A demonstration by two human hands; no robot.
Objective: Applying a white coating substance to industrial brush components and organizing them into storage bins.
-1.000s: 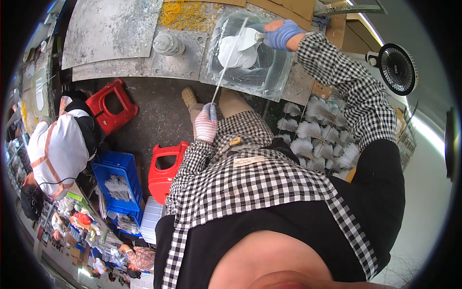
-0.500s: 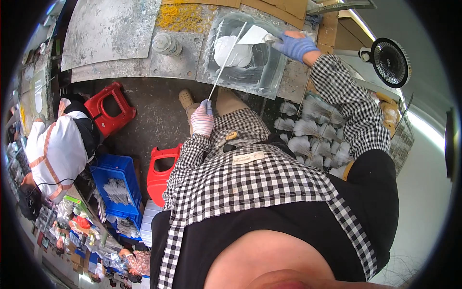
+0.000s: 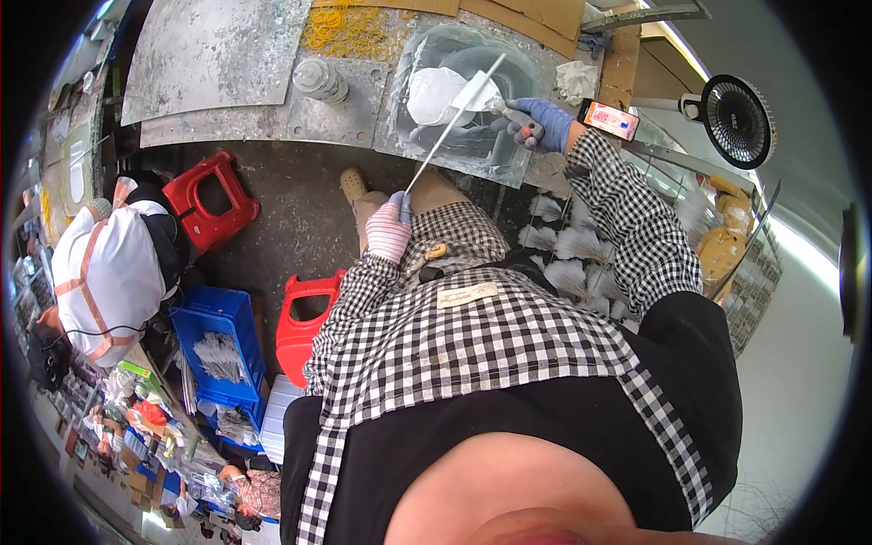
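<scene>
My left hand (image 3: 389, 229), in a pink-striped glove, rests by my knee and pinches the lower end of a long thin white rod (image 3: 451, 123). The rod slants up to a white fan-shaped piece (image 3: 478, 92) held over a clear glass sheet (image 3: 427, 136) on the grey workbench. My right hand (image 3: 538, 124), in a blue glove, grips a small tool with a red and black handle at that white piece. A white lump (image 3: 432, 94) lies under the glass area.
A small grey jar (image 3: 320, 80) and yellow rubber bands (image 3: 336, 25) sit on the bench. Red stools (image 3: 209, 195) (image 3: 307, 313), a blue crate (image 3: 218, 350) and a seated person in white (image 3: 104, 272) are left. White feather pieces (image 3: 568, 263), a phone (image 3: 607, 118) and a fan (image 3: 738, 107) are right.
My right hand has moved right and down along the glass, from its top edge to its right side. The rod's upper end followed it. My left hand stayed by the knee.
</scene>
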